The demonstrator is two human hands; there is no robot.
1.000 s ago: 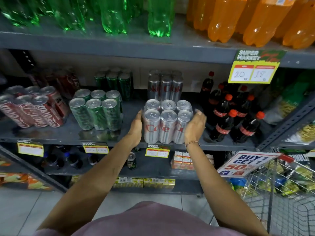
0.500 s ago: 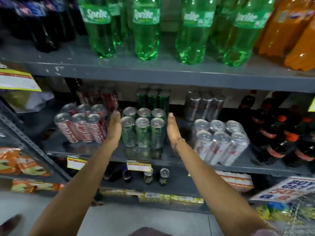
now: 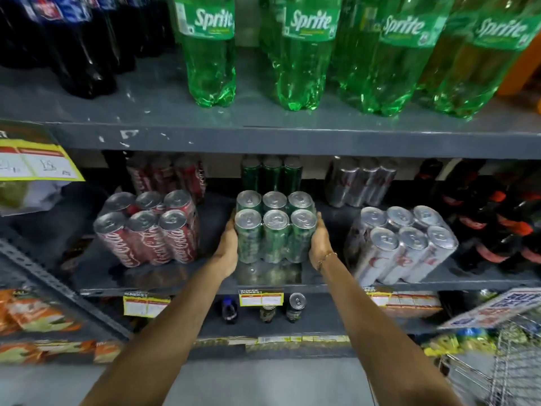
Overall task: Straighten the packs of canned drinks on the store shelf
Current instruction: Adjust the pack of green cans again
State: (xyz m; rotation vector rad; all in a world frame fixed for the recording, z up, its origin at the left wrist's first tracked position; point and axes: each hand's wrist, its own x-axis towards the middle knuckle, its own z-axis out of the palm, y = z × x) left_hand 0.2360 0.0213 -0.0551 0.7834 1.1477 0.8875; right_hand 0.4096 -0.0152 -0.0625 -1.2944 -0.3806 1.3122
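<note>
A shrink-wrapped pack of green cans [image 3: 273, 230] stands upright near the front of the grey middle shelf [image 3: 181, 278]. My left hand [image 3: 227, 250] presses flat on its left side and my right hand [image 3: 319, 244] on its right side, clamping the pack between them. Left of it sits a pack of red cola cans [image 3: 149, 230], turned at an angle. On the right a pack of silver cans [image 3: 401, 244] also stands skewed. Behind each front pack, a matching pack stands deeper on the shelf in shadow.
Large green Sprite bottles [image 3: 304, 54] and dark cola bottles [image 3: 79, 45] fill the shelf above. Small cola bottles [image 3: 503, 224] crowd the right end of the middle shelf. A wire cart [image 3: 503, 367] is at bottom right; single cans [image 3: 296, 306] stand on the lower shelf.
My hands left the silver pack and moved left to the green pack. Half a second ago they hovered apart beside it; now both palms press its sides.
</note>
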